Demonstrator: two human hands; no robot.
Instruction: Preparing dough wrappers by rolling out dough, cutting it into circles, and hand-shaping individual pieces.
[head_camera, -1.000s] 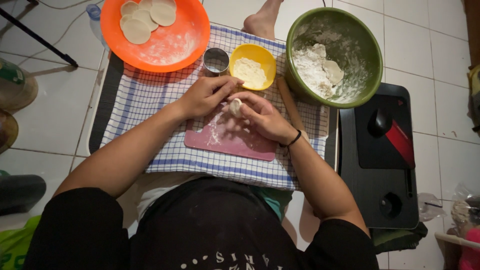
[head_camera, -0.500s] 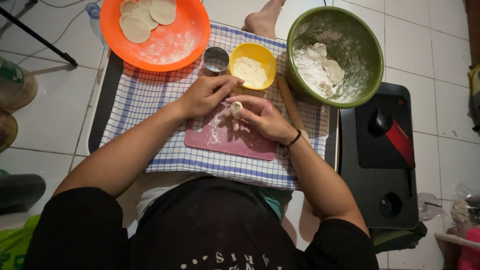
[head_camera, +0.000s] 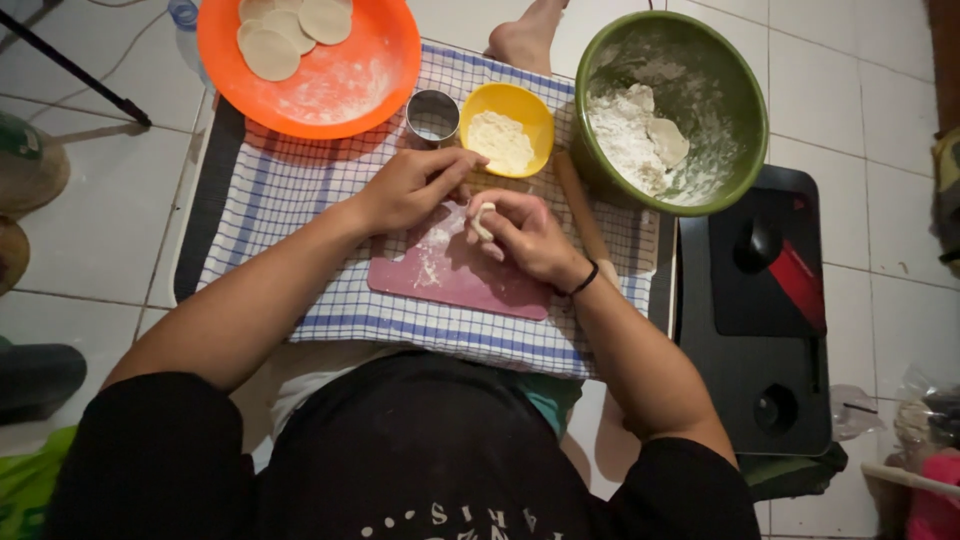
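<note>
Head view, place: over the pink board (head_camera: 455, 280), which lies on a blue checked cloth (head_camera: 290, 190) spread on the tiled floor.
Dough piece: a small pale piece of dough (head_camera: 483, 220) sits at the fingertips of the right hand, just above the board, between the two hands.
Right hand: the right hand (head_camera: 525, 235) is curled, fingers pinched closed on the dough piece; a dark band is on its wrist.
Left hand: the left hand (head_camera: 410, 185) is half closed, its fingertips just beside the dough piece; I cannot tell if they touch it or hold anything.
Hands together: they are close, nearly meeting over the floured part of the board.
Near things: yellow bowl (head_camera: 507, 115) with a pale filling and a small metal cup (head_camera: 432, 117) just beyond the hands; wooden rolling pin (head_camera: 580, 205) beside the right hand; green bowl (head_camera: 665, 110) with flour and dough to the right; orange bowl (head_camera: 310, 60) with flat dough rounds to the left.
Hidden or unclear: most of the dough piece is covered by the fingers, so its shape is hard to see; the orange bowl is cut by the top edge; part of the rolling pin is behind the right hand.
</note>
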